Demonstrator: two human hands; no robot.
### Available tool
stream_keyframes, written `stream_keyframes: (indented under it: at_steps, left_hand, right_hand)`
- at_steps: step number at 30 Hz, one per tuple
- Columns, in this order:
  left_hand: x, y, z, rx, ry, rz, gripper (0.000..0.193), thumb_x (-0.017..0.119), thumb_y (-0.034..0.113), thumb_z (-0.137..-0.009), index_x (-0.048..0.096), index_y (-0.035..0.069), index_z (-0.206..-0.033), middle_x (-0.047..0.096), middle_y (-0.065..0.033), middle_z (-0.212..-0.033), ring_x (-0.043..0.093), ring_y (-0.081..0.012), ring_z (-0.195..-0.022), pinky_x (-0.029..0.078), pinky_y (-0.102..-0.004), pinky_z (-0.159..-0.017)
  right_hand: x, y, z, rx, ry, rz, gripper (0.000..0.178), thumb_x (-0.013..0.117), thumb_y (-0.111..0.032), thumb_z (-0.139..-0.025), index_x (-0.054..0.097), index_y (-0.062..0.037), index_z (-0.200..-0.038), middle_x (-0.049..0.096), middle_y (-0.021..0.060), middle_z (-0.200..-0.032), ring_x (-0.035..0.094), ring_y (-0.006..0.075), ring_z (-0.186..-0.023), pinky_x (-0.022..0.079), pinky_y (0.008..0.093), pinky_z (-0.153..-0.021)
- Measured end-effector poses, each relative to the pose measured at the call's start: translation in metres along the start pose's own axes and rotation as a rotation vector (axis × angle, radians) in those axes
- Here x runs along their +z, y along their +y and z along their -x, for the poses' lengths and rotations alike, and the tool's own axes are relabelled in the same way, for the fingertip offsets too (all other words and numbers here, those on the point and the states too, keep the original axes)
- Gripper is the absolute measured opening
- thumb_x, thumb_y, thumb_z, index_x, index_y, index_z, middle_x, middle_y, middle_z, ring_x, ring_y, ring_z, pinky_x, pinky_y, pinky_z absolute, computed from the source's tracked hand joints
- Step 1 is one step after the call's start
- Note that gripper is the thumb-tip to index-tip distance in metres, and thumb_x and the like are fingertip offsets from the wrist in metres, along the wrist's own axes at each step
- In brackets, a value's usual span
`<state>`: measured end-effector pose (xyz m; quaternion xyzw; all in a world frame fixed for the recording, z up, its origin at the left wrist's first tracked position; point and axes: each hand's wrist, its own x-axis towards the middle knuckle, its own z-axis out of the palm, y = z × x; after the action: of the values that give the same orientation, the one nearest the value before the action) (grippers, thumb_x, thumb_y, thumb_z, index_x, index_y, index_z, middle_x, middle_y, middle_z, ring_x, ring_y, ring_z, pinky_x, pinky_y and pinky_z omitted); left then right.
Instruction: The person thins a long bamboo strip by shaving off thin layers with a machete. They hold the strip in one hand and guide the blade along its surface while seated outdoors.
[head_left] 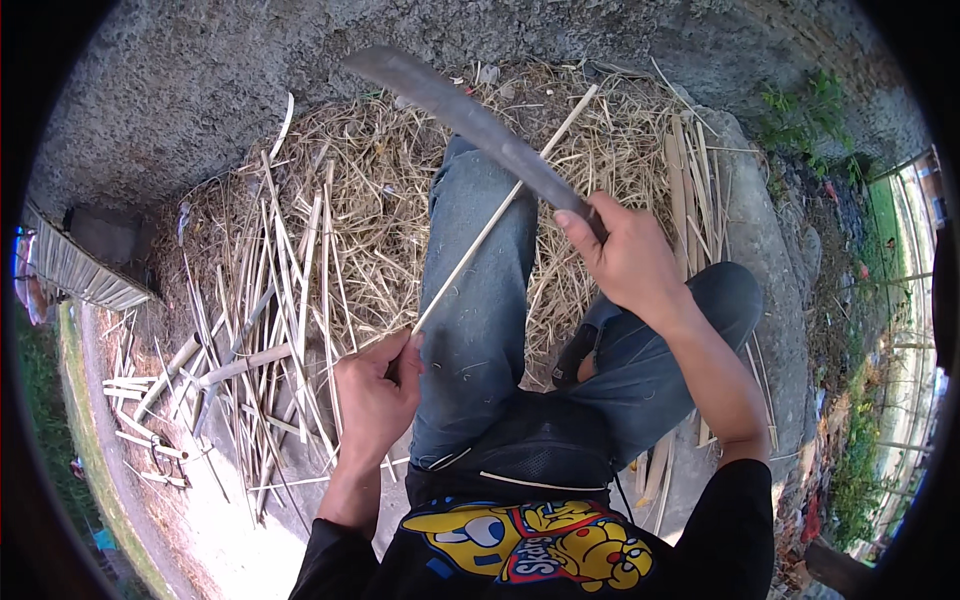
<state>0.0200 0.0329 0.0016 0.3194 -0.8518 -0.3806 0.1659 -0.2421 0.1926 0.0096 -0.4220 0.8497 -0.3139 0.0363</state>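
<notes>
My left hand point(378, 392) pinches the near end of a thin pale bamboo strip point(470, 255), which slants up and away to the right over my jeans-clad leg. In my right hand point(632, 250) is the handle of a machete point(480, 135); the fingers wrap round it. Its long dark blade points to the far left and crosses over the strip near the strip's middle. Whether blade and strip touch, I cannot tell. The handle is mostly hidden by my fingers.
Split bamboo strips point(300, 270) and thicker bamboo pieces point(240, 368) lie piled to the left. More flat strips point(690, 190) rest on the right. Shavings point(385, 180) cover the ground around my legs. A rough grey wall point(230, 80) stands at the far side.
</notes>
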Motion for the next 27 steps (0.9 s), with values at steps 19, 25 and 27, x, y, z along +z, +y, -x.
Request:
stream_keyframes:
  at_steps: [19,25,27]
  left_hand:
    - [-0.018,-0.033,-0.007,-0.28,-0.351,0.563,0.03,0.054,0.02,-0.107,0.071,-0.005,-0.105,0.058,-0.0004,-0.064,0.041,-0.003,-0.052,0.031,-0.0213,-0.048]
    - [-0.01,-0.031,-0.023,-0.307,-0.438,0.611,0.035,0.05,0.024,-0.109,0.07,-0.005,-0.106,0.054,-0.0001,-0.062,0.041,-0.0039,-0.052,0.03,-0.0211,-0.048]
    - [-0.009,-0.025,-0.023,-0.328,-0.463,0.633,0.036,0.049,0.025,-0.109,0.07,-0.005,-0.108,0.054,-0.0002,-0.063,0.041,-0.0044,-0.052,0.03,-0.0214,-0.048]
  right_hand:
    - [-0.012,0.061,0.012,0.278,0.145,-0.387,0.056,0.05,-0.051,-0.106,0.056,-0.0043,-0.076,0.049,-0.0013,-0.058,0.046,0.0076,-0.046,0.037,0.0263,-0.046]
    - [-0.001,0.038,0.028,0.345,0.033,-0.582,0.055,0.054,-0.052,-0.103,0.065,-0.0004,-0.086,0.052,0.0007,-0.057,0.05,0.0091,-0.052,0.038,0.028,-0.05]
    - [0.003,0.032,0.033,0.268,0.031,-0.619,0.052,0.057,-0.049,-0.102,0.063,-0.0011,-0.083,0.052,0.0006,-0.057,0.049,0.009,-0.052,0.037,0.0287,-0.05]
